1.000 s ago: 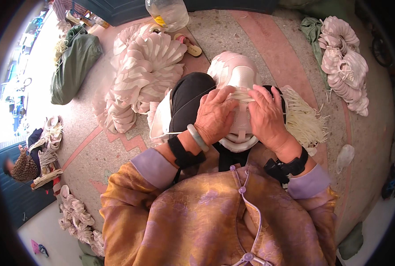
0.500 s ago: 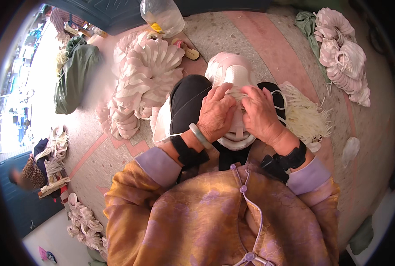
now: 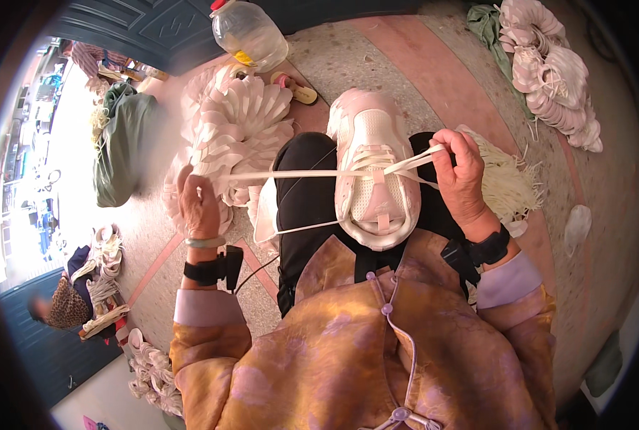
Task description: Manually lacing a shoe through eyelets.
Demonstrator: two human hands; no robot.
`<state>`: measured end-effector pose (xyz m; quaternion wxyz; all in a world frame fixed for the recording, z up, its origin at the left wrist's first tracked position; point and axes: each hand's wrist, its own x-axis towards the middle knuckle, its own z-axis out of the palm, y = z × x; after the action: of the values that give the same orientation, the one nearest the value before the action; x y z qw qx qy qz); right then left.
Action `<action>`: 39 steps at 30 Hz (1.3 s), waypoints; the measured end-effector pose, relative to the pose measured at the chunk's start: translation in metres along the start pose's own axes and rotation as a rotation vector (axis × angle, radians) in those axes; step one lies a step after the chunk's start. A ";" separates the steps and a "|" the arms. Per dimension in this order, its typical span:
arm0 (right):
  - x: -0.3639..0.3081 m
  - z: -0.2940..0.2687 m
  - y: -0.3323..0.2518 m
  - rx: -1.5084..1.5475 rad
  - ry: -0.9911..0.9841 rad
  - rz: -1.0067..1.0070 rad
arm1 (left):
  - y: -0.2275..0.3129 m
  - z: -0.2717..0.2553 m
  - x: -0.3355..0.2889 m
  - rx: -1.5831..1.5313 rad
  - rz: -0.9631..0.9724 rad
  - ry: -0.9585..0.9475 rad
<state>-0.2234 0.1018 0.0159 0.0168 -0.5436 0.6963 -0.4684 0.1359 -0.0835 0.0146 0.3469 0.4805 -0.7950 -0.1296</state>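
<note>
A pale pink and white sneaker lies on my lap, its toe pointing away from me. White shoelace crosses its tongue in several rows. My left hand, out to the left with fingers closed, grips one lace end, which runs taut and nearly level from the shoe. On the other side my right hand pinches lace between thumb and fingertips, just right of the shoe. Two strands run from that pinch back to the eyelets. Another loose lace hangs across my dark trousers.
Piled pale shoe uppers lie on the floor at the left, another heap at far right. Beside my right knee is a bundle of cream laces. A clear jug, a sandal and a green sack stand further off. Another person sits at far left.
Both hands were together over the shoe's tongue. They have drawn apart, the left far out to the left and the right outward, stretching the lace between them.
</note>
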 end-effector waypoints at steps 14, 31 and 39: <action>0.000 0.005 -0.017 0.510 -0.110 0.387 | 0.123 0.076 -0.011 -0.059 0.457 -0.561; -0.003 0.026 -0.024 0.017 -0.162 -0.132 | 0.067 -0.005 0.000 0.297 0.352 -0.285; -0.012 0.018 -0.027 0.009 -0.240 -0.155 | 0.014 -0.031 -0.014 0.437 0.295 -0.048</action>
<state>-0.1891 0.1002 0.0185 0.0663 -0.6477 0.6432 -0.4030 0.1518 -0.0612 0.0387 0.2309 0.4196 -0.8736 0.0860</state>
